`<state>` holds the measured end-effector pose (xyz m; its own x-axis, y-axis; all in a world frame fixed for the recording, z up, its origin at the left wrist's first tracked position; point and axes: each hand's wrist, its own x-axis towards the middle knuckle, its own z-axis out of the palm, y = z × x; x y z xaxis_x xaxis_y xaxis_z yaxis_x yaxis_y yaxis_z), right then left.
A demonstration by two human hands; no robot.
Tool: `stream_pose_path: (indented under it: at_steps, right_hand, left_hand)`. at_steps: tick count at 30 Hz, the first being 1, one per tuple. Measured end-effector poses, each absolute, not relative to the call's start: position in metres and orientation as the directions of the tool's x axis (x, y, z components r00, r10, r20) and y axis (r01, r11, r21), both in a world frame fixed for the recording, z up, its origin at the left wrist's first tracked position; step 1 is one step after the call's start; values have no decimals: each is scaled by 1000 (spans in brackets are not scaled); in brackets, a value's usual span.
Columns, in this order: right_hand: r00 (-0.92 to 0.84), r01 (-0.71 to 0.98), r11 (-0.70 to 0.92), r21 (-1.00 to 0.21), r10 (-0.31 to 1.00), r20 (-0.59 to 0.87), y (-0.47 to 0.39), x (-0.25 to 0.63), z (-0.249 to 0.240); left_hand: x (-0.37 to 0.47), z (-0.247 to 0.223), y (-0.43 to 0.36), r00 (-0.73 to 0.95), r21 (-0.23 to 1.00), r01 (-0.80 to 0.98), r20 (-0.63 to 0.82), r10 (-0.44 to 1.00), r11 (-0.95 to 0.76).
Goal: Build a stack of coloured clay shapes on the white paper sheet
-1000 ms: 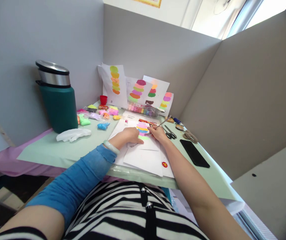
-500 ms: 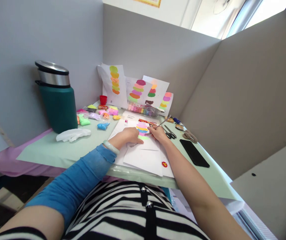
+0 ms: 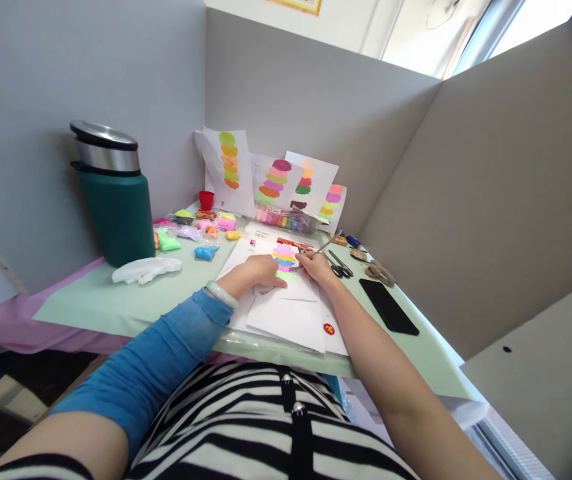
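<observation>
A white sheet of paper with stacked bands of colour in pink, orange, blue and green lies in front of me. My left hand rests flat on the sheet's left side, thumb stretched out below the bands. Pinched in my right hand is a slim metal modelling tool, one end slanting up to the right. Its lower end comes down at the right edge of the bands; whether it touches them is too small to tell.
Several small bags of coloured clay and a green flask stand left, near a white glove. Painted sheets lean behind a clear case. Scissors and a black phone lie right.
</observation>
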<state>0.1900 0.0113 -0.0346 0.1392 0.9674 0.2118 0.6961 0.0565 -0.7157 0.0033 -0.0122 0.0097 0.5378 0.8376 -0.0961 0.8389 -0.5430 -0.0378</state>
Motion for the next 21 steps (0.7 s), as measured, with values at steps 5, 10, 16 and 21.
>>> stream_pose_path:
  at_steps: [5, 10, 16, 21]
  right_hand:
    - [143, 701, 46, -712, 968, 204, 12, 190, -35]
    - [138, 709, 52, -703, 968, 212, 11, 190, -34]
    - [150, 751, 47, -659, 959, 239, 10, 191, -32]
    - [181, 814, 74, -575, 910, 373, 12, 194, -31]
  left_hand:
    - [3, 8, -10, 540, -23, 839, -87, 837, -543]
    - [3, 6, -7, 550, -27, 832, -87, 831, -554]
    - [3, 6, -7, 555, -35, 828, -93, 827, -559]
    - [4, 8, -8, 554, -46, 827, -106, 826, -560]
